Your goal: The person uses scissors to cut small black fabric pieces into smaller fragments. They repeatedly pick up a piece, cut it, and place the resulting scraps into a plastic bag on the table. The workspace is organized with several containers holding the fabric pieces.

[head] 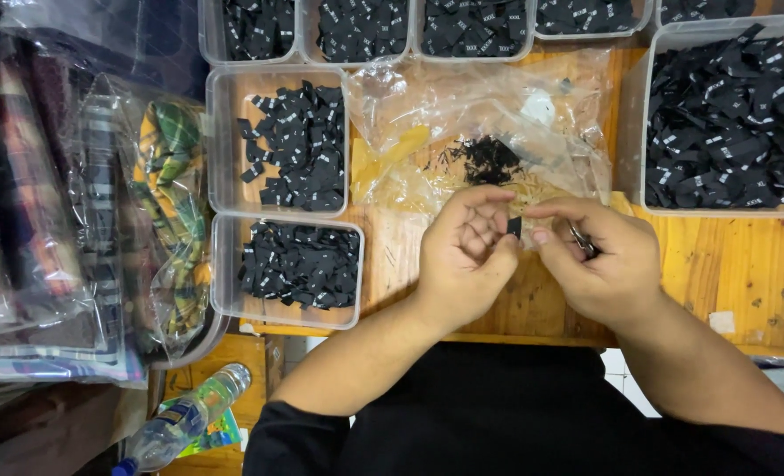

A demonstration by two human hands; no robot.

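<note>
Label (514, 226), small and black, sits pinched between the fingertips of both hands above the middle of the wooden bench (744, 273), near its front edge. The left hand (468, 256) curls its fingers inward, thumb and forefinger pressed on the label's left side. The right hand (599, 260) meets it from the other side, thumb and forefinger closed on the same label, while a small pair of metal snips (583, 241) lies tucked in that palm under the folded fingers.

Just behind the hands, a crumpled clear plastic bag (480, 115) lies open on the bench, with a loose pile of black thread scraps (487, 160) resting on it. Clear plastic tubs filled with more black labels ring the work area: one tub (286, 139) at the left side of the bench, a second tub (288, 269) directly in front of it at the front left corner, a large tub (727, 119) at the right side, and a row of tubs (427, 31) along the back edge.

Off the bench's left edge, bagged plaid fabric (167, 211) lies stacked in clear wrapping. A plastic water bottle (185, 421) lies on its side below, on a lower wooden surface. The person's black sleeves and dark clothing fill the foreground.
</note>
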